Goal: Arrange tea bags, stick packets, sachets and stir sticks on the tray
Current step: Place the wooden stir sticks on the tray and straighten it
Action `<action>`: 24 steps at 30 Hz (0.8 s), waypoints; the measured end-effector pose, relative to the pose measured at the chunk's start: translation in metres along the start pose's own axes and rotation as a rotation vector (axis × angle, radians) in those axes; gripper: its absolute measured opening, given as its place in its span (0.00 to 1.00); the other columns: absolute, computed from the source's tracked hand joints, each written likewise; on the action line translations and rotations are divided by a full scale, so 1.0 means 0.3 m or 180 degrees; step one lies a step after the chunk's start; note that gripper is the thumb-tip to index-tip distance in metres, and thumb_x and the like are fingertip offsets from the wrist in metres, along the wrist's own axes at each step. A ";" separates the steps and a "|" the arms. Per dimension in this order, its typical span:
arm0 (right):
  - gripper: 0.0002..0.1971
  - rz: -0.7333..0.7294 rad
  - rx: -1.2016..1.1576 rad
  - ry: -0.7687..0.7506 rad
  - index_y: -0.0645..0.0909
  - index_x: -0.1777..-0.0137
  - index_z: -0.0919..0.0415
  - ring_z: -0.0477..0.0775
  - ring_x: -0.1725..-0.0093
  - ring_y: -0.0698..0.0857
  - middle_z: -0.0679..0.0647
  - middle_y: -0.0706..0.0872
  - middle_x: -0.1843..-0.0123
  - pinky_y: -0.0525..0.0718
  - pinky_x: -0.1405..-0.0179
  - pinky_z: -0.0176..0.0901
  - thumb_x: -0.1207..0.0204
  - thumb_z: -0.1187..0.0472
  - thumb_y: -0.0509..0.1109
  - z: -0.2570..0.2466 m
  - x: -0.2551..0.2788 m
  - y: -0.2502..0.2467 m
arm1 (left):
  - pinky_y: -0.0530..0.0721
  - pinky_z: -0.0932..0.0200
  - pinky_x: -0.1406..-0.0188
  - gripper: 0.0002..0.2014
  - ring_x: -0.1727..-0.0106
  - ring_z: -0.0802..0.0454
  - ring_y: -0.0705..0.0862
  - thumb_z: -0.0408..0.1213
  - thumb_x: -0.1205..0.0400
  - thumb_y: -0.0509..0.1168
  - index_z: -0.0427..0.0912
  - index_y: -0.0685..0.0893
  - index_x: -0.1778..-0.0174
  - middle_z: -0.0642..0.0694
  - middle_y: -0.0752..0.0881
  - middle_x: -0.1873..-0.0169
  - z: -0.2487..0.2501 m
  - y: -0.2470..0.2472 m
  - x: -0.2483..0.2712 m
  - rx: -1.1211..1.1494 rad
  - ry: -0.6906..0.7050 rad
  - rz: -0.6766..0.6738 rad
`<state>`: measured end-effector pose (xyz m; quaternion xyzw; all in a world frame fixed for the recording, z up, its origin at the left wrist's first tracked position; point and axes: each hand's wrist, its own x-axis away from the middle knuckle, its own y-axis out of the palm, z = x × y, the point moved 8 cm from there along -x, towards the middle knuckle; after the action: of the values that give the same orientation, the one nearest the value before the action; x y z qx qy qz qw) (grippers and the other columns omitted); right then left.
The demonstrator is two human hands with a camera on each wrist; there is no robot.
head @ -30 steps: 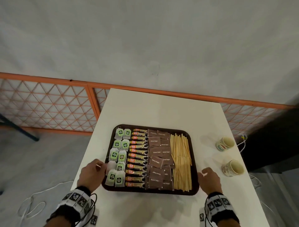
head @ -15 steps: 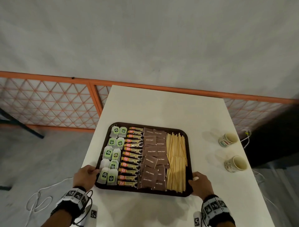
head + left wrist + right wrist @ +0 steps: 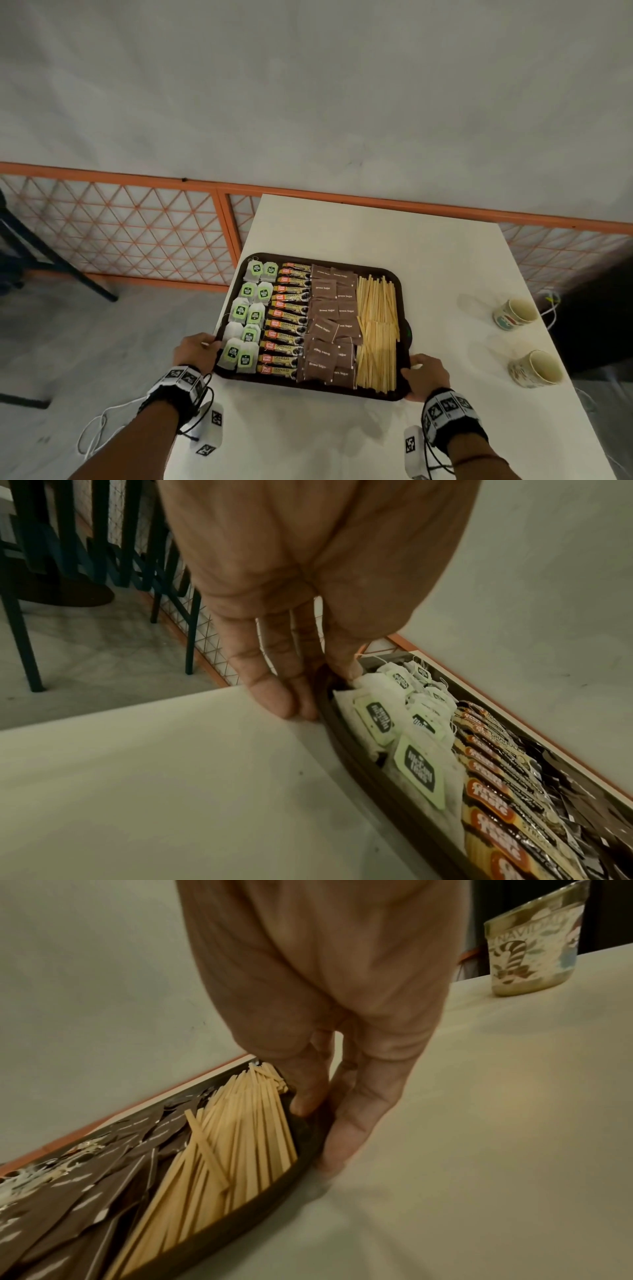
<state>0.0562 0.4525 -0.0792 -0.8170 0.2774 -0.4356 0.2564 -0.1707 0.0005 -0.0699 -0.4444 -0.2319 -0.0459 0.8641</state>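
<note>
Both hands, left hand [image 3: 196,353] and right hand [image 3: 426,376], are pinching the tray [image 3: 405,346] rims; keeping it level is stopping the stir sticks [image 3: 377,329] rolling.

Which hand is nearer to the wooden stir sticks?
Right. The right hand grips the tray rim directly beside the wooden stir sticks; the left hand grips the opposite rim, next to the tea bags.

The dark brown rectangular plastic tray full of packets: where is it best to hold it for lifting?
Probably the dark brown rectangular plastic tray by its two short side rims, from left and right: thumb over, fingers under. It is wide and flat, so two-sided support should keep it level.
</note>
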 end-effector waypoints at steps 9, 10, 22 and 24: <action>0.08 0.0197 -0.0377 0.0230 0.84 0.56 0.58 0.69 0.51 0.88 0.66 0.88 0.51 0.92 0.63 0.64 0.31 0.67 0.79 -0.062 -0.065 -0.010 | 0.78 0.57 0.57 0.09 0.50 0.37 0.88 0.41 0.19 0.69 0.40 0.90 0.53 0.36 0.91 0.54 0.046 0.027 -0.115 0.0173 -0.0014 0.0109; 0.07 0.0225 -0.0426 0.0227 0.84 0.55 0.59 0.69 0.51 0.88 0.66 0.88 0.51 0.92 0.63 0.64 0.30 0.67 0.79 -0.073 -0.072 -0.012 | 0.80 0.57 0.56 0.08 0.51 0.37 0.88 0.41 0.19 0.69 0.41 0.90 0.53 0.36 0.91 0.54 0.052 0.027 -0.126 0.0221 -0.0001 0.0095; 0.04 0.0183 -0.0252 0.0265 0.86 0.53 0.62 0.66 0.57 0.90 0.64 0.90 0.55 0.92 0.63 0.60 0.25 0.69 0.73 -0.111 -0.092 -0.023 | 0.91 0.45 0.57 0.05 0.59 0.39 0.89 0.44 0.21 0.71 0.51 0.87 0.62 0.43 0.88 0.65 0.044 0.038 -0.136 0.0603 0.0064 -0.0049; 0.03 0.0165 -0.0187 0.0265 0.86 0.55 0.61 0.66 0.57 0.90 0.63 0.89 0.57 0.92 0.62 0.60 0.25 0.69 0.72 -0.115 -0.093 -0.026 | 0.91 0.47 0.57 0.06 0.60 0.40 0.89 0.45 0.21 0.72 0.52 0.87 0.63 0.43 0.89 0.64 0.047 0.039 -0.142 0.0588 0.0066 -0.0044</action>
<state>0.0155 0.4709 -0.0731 -0.7979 0.3217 -0.4540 0.2318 -0.2102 0.0135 -0.0904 -0.3607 -0.2293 -0.0349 0.9034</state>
